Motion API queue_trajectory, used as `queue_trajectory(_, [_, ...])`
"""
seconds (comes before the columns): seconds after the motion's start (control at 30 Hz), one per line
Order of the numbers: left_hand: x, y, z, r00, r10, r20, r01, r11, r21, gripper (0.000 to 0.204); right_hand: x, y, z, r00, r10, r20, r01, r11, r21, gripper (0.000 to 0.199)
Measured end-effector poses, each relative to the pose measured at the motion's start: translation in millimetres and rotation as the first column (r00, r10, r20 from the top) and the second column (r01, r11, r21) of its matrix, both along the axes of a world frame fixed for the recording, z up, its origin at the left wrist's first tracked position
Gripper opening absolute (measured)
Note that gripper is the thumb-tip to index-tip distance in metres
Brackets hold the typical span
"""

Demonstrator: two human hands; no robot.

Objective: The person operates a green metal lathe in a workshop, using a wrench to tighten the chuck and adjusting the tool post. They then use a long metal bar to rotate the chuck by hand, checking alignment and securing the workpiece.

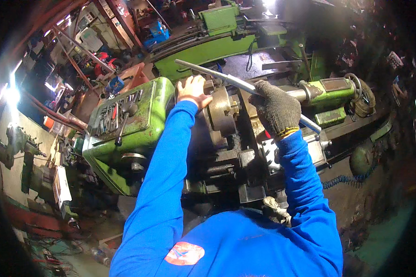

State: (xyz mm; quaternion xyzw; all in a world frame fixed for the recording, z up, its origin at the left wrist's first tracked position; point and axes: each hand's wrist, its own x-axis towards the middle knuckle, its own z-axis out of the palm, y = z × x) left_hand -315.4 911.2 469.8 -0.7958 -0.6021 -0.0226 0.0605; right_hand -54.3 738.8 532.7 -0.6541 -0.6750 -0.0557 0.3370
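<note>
The person wears a bright blue long-sleeved top, its sleeves running down both forearms to the wrists, with an oval red-and-white patch on the back near the left shoulder. The left hand [192,91] is bare — no glove. The right hand [276,111] wears a dark grey knitted work glove, speckled, ending in a yellow-edged cuff — with a thin red line beneath.

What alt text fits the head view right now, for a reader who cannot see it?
A person in blue sleeves leans over a green lathe: the gloved right hand grips a long metal bar, the bare left hand rests by the chuck. Hand tools lie on the headstock.
</note>
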Motion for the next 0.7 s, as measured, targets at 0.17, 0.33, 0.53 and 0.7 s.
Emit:
queue_trajectory(0.17, [3.7, -39.4, -12.6, 1.0, -0.002, 0.029, -0.003, 0.983, 0.181, 0.078, -11.9, 8.8, -9.7, 1.0, 0.029, -0.004, -0.029, 0.998, -0.055, 0.02])
queue_trajectory(0.33, [6.4, -79.1, -22.3, 1.0, 0.015, 0.003, -0.015, 0.98, 0.199, 0.076, -19.2, 12.2, -10.8, 0.999, -0.024, 0.026, 0.027, 0.991, -0.129, 0.02])
queue_trajectory(0.53, [5.7, -104.3, -57.1, 0.994, -0.008, 0.106, -0.033, 0.924, 0.381, 0.058, -24.4, 2.6, -15.3, 1.0, -0.025, 0.003, 0.025, 0.99, -0.138, 0.02])
queue_trajectory(0.7, [11.7, -119.3, -70.9, 0.989, 0.007, 0.146, -0.067, 0.907, 0.415, 0.048, -30.8, -11.9, -22.3, 1.0, -0.016, -0.002, 0.015, 0.989, -0.144, 0.021])
